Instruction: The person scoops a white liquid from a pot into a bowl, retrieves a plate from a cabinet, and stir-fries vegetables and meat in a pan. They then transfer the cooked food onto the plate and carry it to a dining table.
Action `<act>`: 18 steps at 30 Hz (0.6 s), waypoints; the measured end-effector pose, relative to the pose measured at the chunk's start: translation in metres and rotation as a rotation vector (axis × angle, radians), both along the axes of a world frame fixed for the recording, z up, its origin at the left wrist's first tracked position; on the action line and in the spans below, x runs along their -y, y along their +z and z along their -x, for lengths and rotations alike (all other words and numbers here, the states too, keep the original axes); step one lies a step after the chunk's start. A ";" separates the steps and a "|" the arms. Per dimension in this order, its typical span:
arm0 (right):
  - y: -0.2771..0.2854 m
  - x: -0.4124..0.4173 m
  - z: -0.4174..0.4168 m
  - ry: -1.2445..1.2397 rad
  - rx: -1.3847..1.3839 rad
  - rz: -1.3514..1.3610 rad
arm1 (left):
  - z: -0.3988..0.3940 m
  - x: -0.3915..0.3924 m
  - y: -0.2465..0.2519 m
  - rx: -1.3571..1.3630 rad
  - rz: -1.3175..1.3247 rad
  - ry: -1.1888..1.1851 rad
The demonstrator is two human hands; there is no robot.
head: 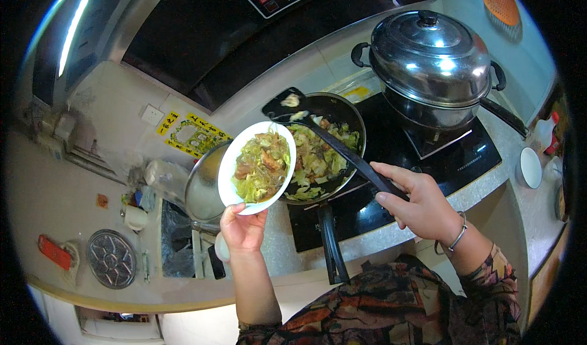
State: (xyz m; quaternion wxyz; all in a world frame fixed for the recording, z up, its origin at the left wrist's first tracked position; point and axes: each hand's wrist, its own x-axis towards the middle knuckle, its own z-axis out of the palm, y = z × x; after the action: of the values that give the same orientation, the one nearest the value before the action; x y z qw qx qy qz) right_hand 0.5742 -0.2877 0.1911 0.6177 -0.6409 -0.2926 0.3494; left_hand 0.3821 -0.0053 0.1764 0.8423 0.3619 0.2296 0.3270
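Note:
My left hand (244, 229) holds a white bowl (223, 180) by its near rim. In the bowl lie cabbage, glassy noodles and browned pieces of meat. The bowl is tilted and overlaps the left side of a black frying pan (360, 115), which holds more cabbage and meat. My right hand (415, 198) grips the handle of a black spatula (341, 147). The spatula's slotted head is above the far left rim of the pan, just beyond the bowl, with pale bits of food on it.
The pan sits on a black cooktop (477, 147). A lidded steel pot (431, 60) with side handles stands at its right. Left of the bowl is a round metal lid or pan (202, 203). A small white bowl (529, 168) stands on the right counter, and an orange strainer (500, 1) hangs above.

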 end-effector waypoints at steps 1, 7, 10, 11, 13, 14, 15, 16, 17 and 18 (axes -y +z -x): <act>0.005 -0.001 0.001 0.016 -0.004 0.016 | 0.001 0.000 -0.004 0.001 0.015 0.006; 0.004 -0.013 0.004 0.018 0.845 -0.130 | -0.001 0.006 -0.015 -0.026 0.061 0.074; 0.009 -0.011 0.002 0.015 0.913 -0.102 | 0.001 0.005 -0.020 -0.013 0.075 0.078; 0.009 -0.011 0.000 0.003 0.936 -0.114 | 0.000 0.004 -0.021 -0.016 0.078 0.085; 0.011 -0.013 -0.001 -0.025 0.888 -0.144 | 0.002 0.003 -0.022 -0.019 0.078 0.083; 0.012 -0.013 -0.002 -0.039 0.864 -0.157 | 0.002 0.002 -0.024 -0.015 0.079 0.074; 0.009 -0.013 -0.003 -0.067 0.842 -0.154 | 0.003 0.000 -0.024 -0.016 0.074 0.059; 0.001 -0.012 -0.006 -0.096 0.820 -0.150 | 0.003 0.000 -0.023 -0.019 0.075 0.064; -0.006 -0.011 -0.009 -0.126 0.799 -0.146 | 0.003 0.001 -0.021 -0.021 0.076 0.068; -0.013 -0.008 -0.010 -0.133 0.771 -0.089 | 0.005 0.001 -0.018 -0.027 0.074 0.075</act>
State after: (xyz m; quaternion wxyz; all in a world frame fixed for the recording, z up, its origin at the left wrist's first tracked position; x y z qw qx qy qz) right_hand 0.5846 -0.2796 0.1784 0.5112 -0.7151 -0.4758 0.0293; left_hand 0.3772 -0.0063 0.1580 0.8391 0.3258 0.2664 0.3447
